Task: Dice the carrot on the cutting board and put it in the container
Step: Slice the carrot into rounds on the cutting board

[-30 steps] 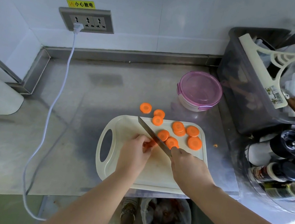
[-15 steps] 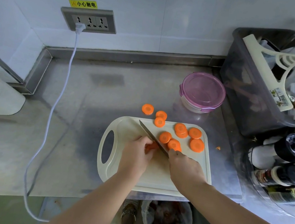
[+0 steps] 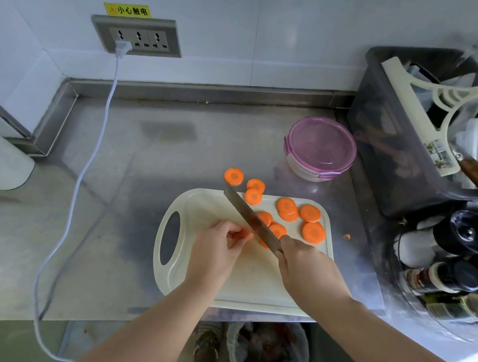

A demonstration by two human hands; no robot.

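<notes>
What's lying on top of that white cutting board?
Round carrot slices, a carrot stub pinched by the left hand, and the knife gripped by the right hand. Both hands cover part of the board.

A kitchen: steel counter (image 3: 139, 185), cutting board (image 3: 251, 283), seasoning bottles (image 3: 445, 280) and a wall socket (image 3: 137, 35).

Orange carrot slices (image 3: 313, 232) dot a cream cutting board (image 3: 197, 202). At one o'clock, the container (image 3: 319, 149) has a translucent purple lid. At eleven o'clock, a yellow label (image 3: 126, 10) tops the grey socket (image 3: 136, 36).
</notes>
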